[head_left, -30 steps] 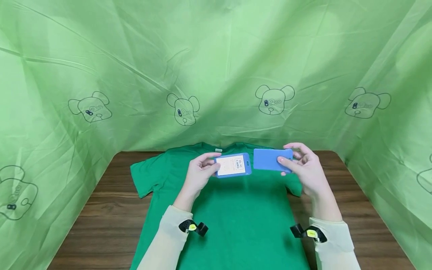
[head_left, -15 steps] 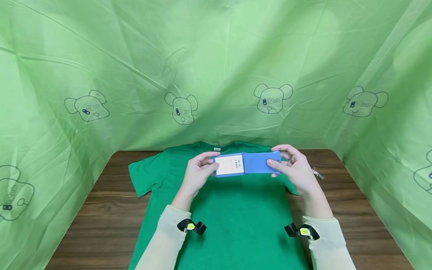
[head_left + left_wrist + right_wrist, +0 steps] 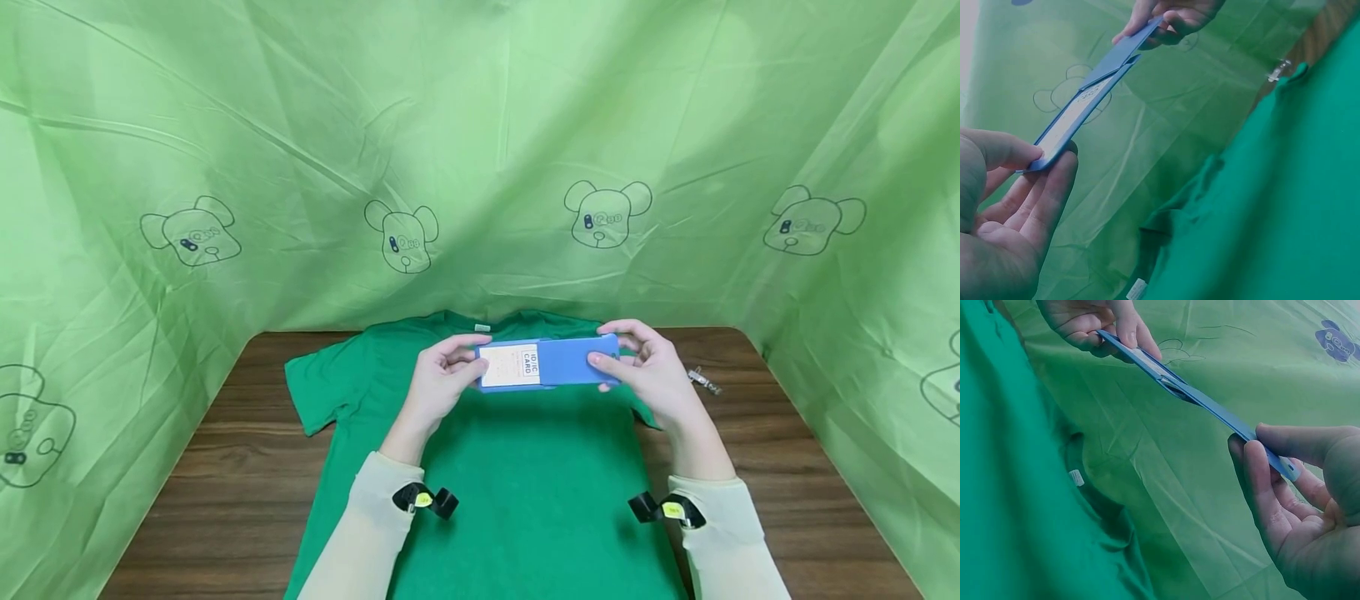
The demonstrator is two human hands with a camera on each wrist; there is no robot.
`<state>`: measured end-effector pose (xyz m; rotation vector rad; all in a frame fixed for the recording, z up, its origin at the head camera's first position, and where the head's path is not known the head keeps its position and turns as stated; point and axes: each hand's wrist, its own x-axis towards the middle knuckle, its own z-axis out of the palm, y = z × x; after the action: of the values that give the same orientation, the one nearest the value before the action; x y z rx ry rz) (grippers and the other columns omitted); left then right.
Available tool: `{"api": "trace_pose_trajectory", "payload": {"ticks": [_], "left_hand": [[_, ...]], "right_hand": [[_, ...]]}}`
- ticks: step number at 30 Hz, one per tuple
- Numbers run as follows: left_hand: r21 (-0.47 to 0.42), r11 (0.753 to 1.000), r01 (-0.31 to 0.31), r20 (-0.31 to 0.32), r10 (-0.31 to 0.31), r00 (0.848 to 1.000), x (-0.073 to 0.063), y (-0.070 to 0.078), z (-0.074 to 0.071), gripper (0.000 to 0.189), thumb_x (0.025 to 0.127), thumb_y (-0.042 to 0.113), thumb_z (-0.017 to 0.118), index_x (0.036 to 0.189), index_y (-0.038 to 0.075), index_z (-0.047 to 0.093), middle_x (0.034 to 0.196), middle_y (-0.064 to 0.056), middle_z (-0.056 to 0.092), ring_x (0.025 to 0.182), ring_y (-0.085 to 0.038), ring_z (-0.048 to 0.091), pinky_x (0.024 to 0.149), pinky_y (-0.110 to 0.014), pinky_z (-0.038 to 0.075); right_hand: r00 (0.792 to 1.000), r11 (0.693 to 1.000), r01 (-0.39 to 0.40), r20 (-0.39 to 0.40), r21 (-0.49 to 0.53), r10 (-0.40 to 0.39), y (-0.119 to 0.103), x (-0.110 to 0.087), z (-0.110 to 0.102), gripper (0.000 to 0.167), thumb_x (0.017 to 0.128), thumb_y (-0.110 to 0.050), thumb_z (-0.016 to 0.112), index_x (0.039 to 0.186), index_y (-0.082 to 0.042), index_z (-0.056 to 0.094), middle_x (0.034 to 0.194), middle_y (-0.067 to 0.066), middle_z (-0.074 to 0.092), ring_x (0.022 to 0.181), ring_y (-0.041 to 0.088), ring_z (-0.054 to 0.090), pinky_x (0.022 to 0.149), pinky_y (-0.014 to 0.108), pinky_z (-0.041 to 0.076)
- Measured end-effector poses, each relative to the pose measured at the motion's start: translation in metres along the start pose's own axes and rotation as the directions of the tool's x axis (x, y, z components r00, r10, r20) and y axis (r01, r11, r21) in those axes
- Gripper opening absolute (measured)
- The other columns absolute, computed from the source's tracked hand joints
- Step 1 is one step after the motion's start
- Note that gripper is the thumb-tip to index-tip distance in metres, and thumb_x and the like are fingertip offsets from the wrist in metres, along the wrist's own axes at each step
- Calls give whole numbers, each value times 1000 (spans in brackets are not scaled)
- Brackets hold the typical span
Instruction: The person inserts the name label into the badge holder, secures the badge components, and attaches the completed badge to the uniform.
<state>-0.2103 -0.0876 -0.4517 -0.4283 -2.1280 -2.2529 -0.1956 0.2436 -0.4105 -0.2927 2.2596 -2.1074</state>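
Above the chest of a green T-shirt [image 3: 525, 483], two blue pieces of a card holder meet end to end. My left hand [image 3: 438, 383] pinches the frame piece [image 3: 1054, 156], which has a white card reading "ID/IC CARD" [image 3: 510, 367] in it. By its right end, the plain blue cover [image 3: 573, 361] is pinched between thumb and fingers of my right hand [image 3: 648, 371]. In the head view the cover's left edge overlaps the frame's right end. The right wrist view shows a small gap between the two pieces where they overlap.
A small clear clip with metal [image 3: 703, 382] lies on the brown wooden table [image 3: 225, 492], right of the shirt. Green cloth walls [image 3: 480, 167] with bear drawings stand at the back and both sides.
The right hand has moved left with the blue cover, which was apart from the frame and now overlaps its end. The clip by the right hand has come into sight. The left hand stays nearly still.
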Motion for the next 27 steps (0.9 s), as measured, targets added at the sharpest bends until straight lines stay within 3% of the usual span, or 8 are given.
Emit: {"api": "trace_pose_trajectory", "payload": {"ticks": [7,16,27], "left_hand": [[-5,1000,-9,3,9,1000,1,1,0,33,100,-3,75,133,1,76,104,-18,77,81,-21,75,72,-31,65],[-6,1000,-19,7,19,1000,1,-1,0,32,100,-2,75,130,7,78,101,-16,76,80,-21,75,72,-31,65],[-16,1000,-20,17,20,1000,0,1,0,32,100,-4,74,132,1,76,101,-17,75,80,-20,74,71,-30,64]], "right_hand": [[1000,999,-24,-16,-28,23,-2,0,1,36,99,-10,83,132,-11,67,107,5,76,85,22,79,66,35,66],[999,999,-31,-17,-21,30,-1,1,1,36,99,-10,83,132,-11,67,108,6,76,85,22,79,66,35,66],[1000,1000,-19,-17,-15,19,0,1,1,36,99,-8,83,131,-12,68,106,5,75,83,19,78,64,33,65]]}}
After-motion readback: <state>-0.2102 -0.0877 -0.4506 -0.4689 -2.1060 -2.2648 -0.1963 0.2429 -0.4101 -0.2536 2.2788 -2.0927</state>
